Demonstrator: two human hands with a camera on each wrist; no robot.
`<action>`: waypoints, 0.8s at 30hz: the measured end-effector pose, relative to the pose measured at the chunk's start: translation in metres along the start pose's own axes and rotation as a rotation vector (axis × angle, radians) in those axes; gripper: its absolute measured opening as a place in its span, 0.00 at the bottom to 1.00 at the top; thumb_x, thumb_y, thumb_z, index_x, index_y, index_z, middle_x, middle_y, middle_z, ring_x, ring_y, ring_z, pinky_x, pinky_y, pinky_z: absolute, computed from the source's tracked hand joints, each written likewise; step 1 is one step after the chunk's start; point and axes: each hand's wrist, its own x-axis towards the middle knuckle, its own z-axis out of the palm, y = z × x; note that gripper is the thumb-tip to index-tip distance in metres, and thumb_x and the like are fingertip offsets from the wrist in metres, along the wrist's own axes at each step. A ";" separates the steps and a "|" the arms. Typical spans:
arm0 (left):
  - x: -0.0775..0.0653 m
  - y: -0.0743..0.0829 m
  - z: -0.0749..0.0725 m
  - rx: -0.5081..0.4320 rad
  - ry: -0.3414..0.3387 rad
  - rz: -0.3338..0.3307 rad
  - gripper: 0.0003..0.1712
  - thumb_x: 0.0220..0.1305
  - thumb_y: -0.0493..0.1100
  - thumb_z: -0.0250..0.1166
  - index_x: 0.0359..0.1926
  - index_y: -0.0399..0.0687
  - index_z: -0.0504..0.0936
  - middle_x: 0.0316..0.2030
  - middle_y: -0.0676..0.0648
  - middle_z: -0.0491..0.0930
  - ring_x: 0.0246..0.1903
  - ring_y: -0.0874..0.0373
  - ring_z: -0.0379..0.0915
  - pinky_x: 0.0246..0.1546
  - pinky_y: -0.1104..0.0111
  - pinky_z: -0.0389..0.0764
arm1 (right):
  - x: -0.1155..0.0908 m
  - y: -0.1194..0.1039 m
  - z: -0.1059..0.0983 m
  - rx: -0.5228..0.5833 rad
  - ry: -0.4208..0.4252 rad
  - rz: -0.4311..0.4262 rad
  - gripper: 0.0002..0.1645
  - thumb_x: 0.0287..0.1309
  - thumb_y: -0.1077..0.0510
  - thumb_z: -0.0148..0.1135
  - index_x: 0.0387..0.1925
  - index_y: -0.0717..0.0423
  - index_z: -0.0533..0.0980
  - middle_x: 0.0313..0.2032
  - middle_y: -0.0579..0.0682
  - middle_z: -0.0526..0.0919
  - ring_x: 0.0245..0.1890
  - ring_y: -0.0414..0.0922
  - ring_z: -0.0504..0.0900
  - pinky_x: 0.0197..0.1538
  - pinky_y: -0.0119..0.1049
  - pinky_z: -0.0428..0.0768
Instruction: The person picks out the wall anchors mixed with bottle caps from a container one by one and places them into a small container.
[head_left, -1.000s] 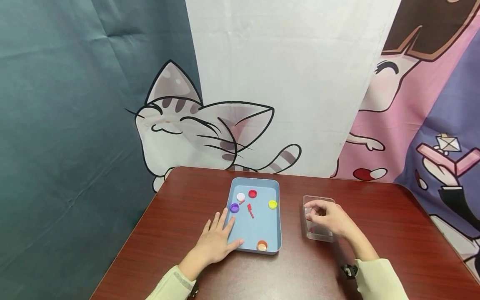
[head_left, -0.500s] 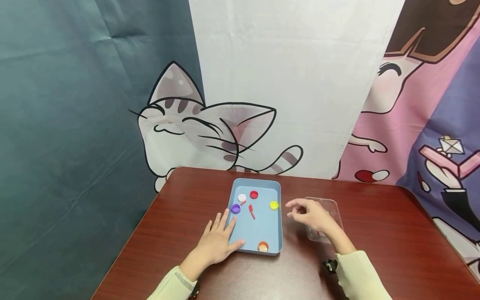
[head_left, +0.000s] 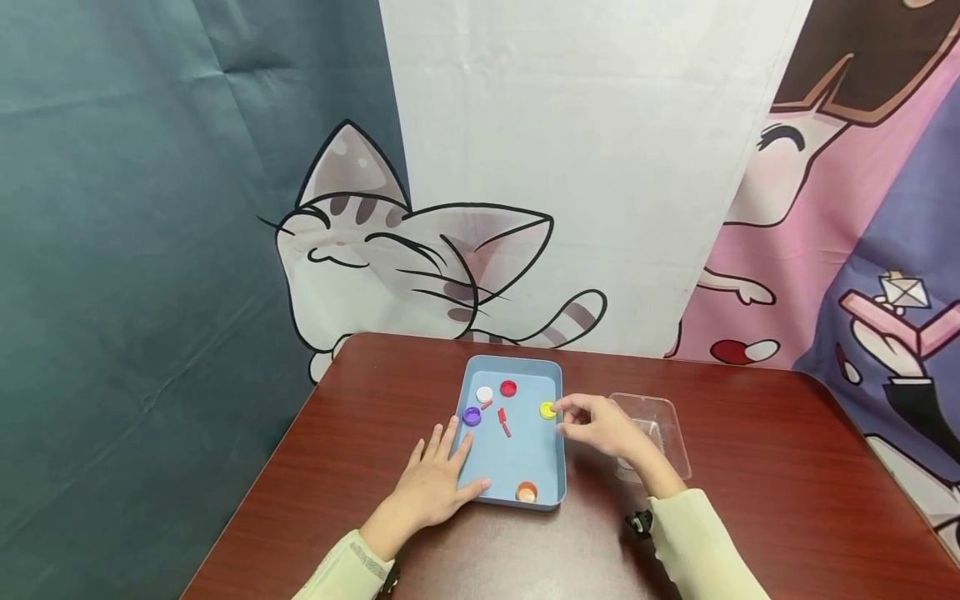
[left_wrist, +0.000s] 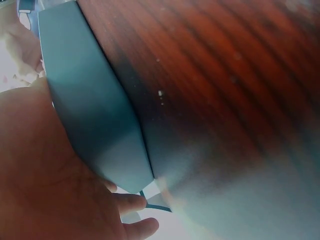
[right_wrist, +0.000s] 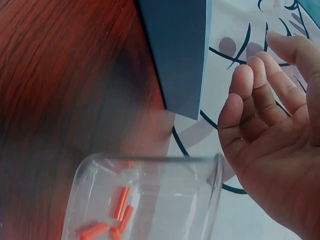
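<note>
A blue tray [head_left: 517, 467] lies on the table with several small round caps in it: white [head_left: 483, 394], red [head_left: 508, 388], purple [head_left: 471, 416], yellow [head_left: 547, 410] and orange [head_left: 527, 492]. Short red sticks [head_left: 506, 429] lie among them. My left hand [head_left: 431, 479] rests along the tray's left side, fingers spread, thumb over the near left corner. In the left wrist view its palm is beside the tray's outer wall [left_wrist: 90, 90]. Over the right rim hangs my right hand [head_left: 600, 427], fingers bent, fingertips close to the yellow cap; nothing shows between them.
Just right of the tray, partly behind the right forearm, stands a clear plastic box [head_left: 671, 425]. Several red sticks [right_wrist: 121, 202] lie inside it in the right wrist view. Behind the brown table [head_left: 787, 467] hangs a printed cartoon cloth [head_left: 615, 167].
My right hand has moved left from over the clear box to the tray's right rim near the yellow cap. The left hand keeps its place at the tray.
</note>
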 end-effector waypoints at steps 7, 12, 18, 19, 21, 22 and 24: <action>0.000 0.000 0.000 0.000 0.000 -0.004 0.50 0.69 0.76 0.47 0.79 0.50 0.57 0.81 0.40 0.42 0.78 0.36 0.42 0.73 0.39 0.51 | 0.008 -0.004 0.006 -0.002 -0.034 -0.016 0.17 0.58 0.60 0.72 0.49 0.60 0.83 0.29 0.43 0.80 0.29 0.39 0.75 0.33 0.29 0.74; 0.000 0.001 0.000 0.001 0.002 -0.006 0.49 0.69 0.75 0.48 0.79 0.50 0.58 0.81 0.40 0.42 0.78 0.36 0.42 0.72 0.39 0.51 | 0.014 -0.006 0.011 0.002 -0.053 -0.012 0.16 0.58 0.61 0.72 0.48 0.59 0.83 0.30 0.44 0.79 0.30 0.42 0.75 0.33 0.29 0.75; 0.000 0.001 -0.001 -0.004 -0.001 -0.006 0.49 0.69 0.75 0.49 0.79 0.50 0.58 0.80 0.40 0.42 0.78 0.36 0.43 0.72 0.38 0.51 | 0.021 -0.007 0.018 -0.020 -0.062 -0.023 0.16 0.57 0.61 0.72 0.47 0.58 0.83 0.30 0.43 0.79 0.30 0.41 0.75 0.33 0.30 0.76; 0.000 0.002 -0.002 -0.003 -0.001 -0.005 0.49 0.69 0.75 0.49 0.79 0.49 0.58 0.80 0.39 0.43 0.77 0.36 0.43 0.72 0.38 0.51 | 0.022 -0.007 0.019 -0.024 -0.065 -0.027 0.16 0.57 0.61 0.72 0.47 0.58 0.84 0.30 0.43 0.79 0.30 0.41 0.75 0.33 0.30 0.76; -0.001 0.002 -0.002 -0.004 0.002 -0.004 0.49 0.69 0.75 0.49 0.79 0.49 0.59 0.80 0.39 0.43 0.77 0.36 0.43 0.72 0.38 0.52 | 0.024 -0.009 0.021 -0.027 -0.070 -0.029 0.16 0.56 0.60 0.72 0.47 0.58 0.84 0.30 0.43 0.79 0.30 0.41 0.75 0.32 0.30 0.76; -0.001 0.003 -0.002 -0.004 0.004 -0.004 0.49 0.69 0.74 0.50 0.79 0.49 0.59 0.80 0.39 0.43 0.77 0.35 0.43 0.72 0.38 0.52 | 0.025 -0.009 0.022 -0.030 -0.072 -0.031 0.16 0.56 0.60 0.72 0.47 0.58 0.84 0.30 0.43 0.79 0.30 0.41 0.75 0.32 0.30 0.76; -0.001 0.003 -0.002 -0.007 0.006 -0.005 0.49 0.69 0.74 0.50 0.78 0.49 0.60 0.80 0.39 0.44 0.77 0.35 0.43 0.72 0.38 0.52 | 0.028 -0.010 0.024 -0.038 -0.074 -0.036 0.17 0.57 0.60 0.72 0.48 0.58 0.84 0.30 0.42 0.79 0.30 0.41 0.75 0.32 0.30 0.76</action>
